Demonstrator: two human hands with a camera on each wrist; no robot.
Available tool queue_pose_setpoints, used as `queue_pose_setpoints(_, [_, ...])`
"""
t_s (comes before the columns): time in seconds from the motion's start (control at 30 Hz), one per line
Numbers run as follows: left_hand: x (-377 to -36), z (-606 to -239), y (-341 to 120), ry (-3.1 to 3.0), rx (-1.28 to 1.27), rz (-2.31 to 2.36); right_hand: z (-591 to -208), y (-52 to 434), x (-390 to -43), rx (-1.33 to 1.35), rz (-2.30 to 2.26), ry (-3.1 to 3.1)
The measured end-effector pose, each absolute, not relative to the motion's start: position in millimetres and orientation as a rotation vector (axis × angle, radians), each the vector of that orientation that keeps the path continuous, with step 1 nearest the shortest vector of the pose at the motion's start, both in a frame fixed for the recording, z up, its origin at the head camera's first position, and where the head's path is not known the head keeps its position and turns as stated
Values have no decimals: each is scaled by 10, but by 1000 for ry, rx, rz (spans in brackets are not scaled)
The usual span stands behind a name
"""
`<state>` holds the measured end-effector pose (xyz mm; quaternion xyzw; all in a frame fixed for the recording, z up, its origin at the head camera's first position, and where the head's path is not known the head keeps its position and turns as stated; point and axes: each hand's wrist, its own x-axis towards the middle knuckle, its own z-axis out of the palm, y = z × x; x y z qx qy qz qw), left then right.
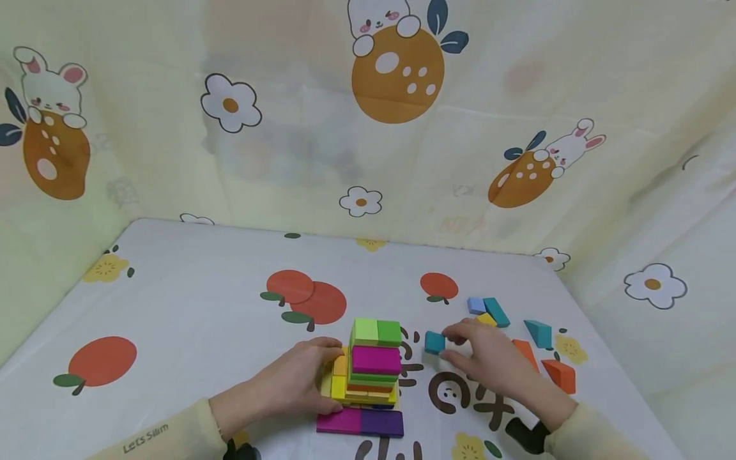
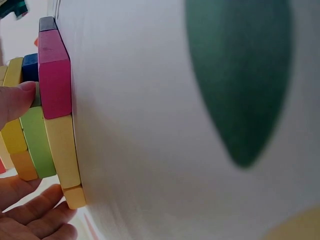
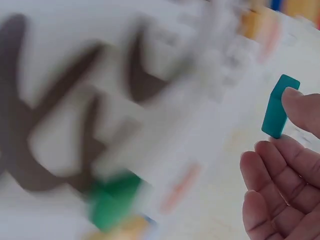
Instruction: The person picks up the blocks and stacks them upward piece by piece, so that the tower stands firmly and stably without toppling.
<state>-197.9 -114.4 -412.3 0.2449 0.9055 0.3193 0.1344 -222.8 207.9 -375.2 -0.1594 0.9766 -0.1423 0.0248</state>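
Observation:
A tower of coloured blocks (image 1: pixel 376 360) stands at front centre, with two green blocks (image 1: pixel 377 332) on top. Around its left side, my left hand (image 1: pixel 296 377) holds the lower layers, thumb in front and fingers behind. A magenta block (image 2: pixel 55 75) and a purple block (image 1: pixel 382 423) form the front of the base. To the right of the tower, my right hand (image 1: pixel 494 351) pinches a teal block (image 3: pixel 277 107) between thumb and index finger; its other fingers are loosely bent.
Loose blocks lie by and beyond my right hand: a light blue block (image 1: pixel 476 305), a long teal block (image 1: pixel 497 312), a teal wedge (image 1: pixel 538 333), an orange wedge (image 1: pixel 559 375) and a partly hidden yellow block (image 1: pixel 486 319). A patterned curtain (image 1: pixel 287 160) rises behind the table.

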Motion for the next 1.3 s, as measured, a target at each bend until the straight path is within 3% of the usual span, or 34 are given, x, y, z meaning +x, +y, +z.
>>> queue_pose_setpoints(0.27, [-1995, -4115, -1159, 2638, 722, 923, -3121, 1862, -1950, -1091, -590, 3257])
queue_pose_setpoints(0.43, [-1998, -4116, -1157, 2639, 725, 928, -3022, 1510, -1753, -1380, -443, 3234])
queue_pose_setpoints(0.73, [-2004, -4128, -1153, 2631, 732, 928, -3127, 1228, -1674, -1425, -205, 3161])
queue_pose_setpoints(1.3, [-1998, -4137, -1164, 2629, 719, 924, -3142, 1151, -1701, -1352, -170, 3159])
